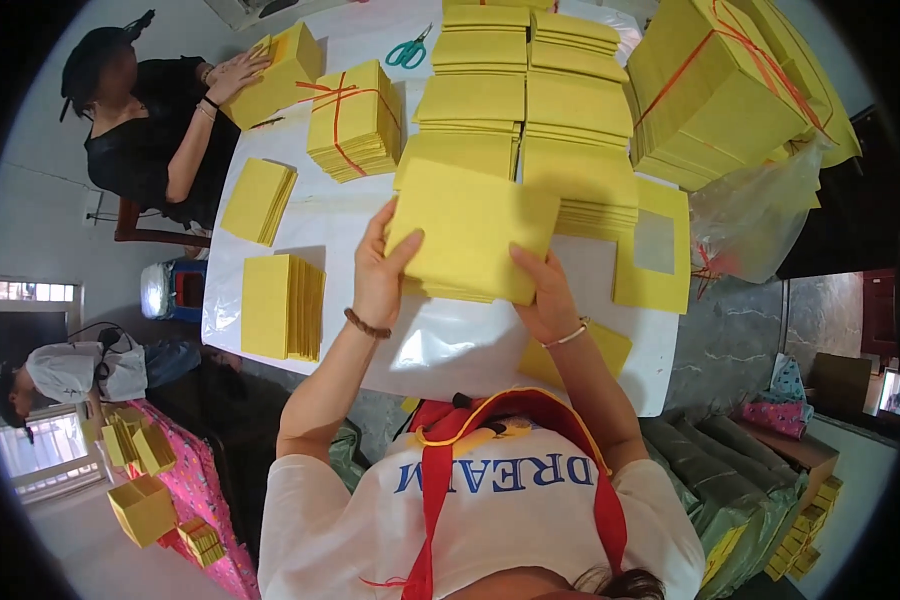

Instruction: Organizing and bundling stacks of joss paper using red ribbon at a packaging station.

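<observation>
On your left, finished-looking upright yellow stacks (282,305) wait on the white table (450,350). Your left hand (378,272) clamps the near-left edge of the yellow paper stack (470,235), thumb on top; your right hand (545,292) grips its near-right edge, lifting it just above the table. Right of that, tied yellow bundles (715,85) sit unopened, so I'd say plenty remains.
</observation>
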Demonstrator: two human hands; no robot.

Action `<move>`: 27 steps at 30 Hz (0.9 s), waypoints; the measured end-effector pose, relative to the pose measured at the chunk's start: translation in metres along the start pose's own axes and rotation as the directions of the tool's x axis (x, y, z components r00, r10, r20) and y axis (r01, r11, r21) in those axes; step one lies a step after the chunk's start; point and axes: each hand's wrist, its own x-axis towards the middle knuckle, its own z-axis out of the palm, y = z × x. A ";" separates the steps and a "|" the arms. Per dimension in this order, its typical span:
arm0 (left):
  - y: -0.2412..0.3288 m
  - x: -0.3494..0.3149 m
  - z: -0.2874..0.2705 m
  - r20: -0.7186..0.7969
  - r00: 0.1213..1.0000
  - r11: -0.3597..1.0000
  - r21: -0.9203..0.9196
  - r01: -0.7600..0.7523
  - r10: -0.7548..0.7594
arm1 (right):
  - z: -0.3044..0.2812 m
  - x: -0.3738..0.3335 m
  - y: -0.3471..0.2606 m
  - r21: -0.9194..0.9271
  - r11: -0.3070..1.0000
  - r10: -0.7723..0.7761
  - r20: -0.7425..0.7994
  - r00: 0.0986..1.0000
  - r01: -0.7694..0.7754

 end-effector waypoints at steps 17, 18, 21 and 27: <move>-0.059 0.166 -0.049 -0.065 0.935 0.695 0.688 -0.211 0.348 | -0.033 0.019 0.009 -0.397 0.915 -0.042 -0.278 0.960 -0.075; -0.061 0.166 -0.050 -0.080 0.955 0.716 0.680 -0.157 0.285 | -0.037 0.022 0.012 -0.390 0.919 -0.054 -0.265 0.963 -0.056; -0.065 0.165 -0.050 -0.103 0.980 0.716 0.696 -0.053 0.172 | -0.052 0.034 0.028 -0.390 0.920 -0.079 -0.259 0.963 -0.029; -0.065 0.161 -0.048 -0.102 0.983 0.607 0.795 -0.011 0.151 | -0.045 0.037 0.037 -0.387 0.918 0.001 -0.223 0.975 -0.090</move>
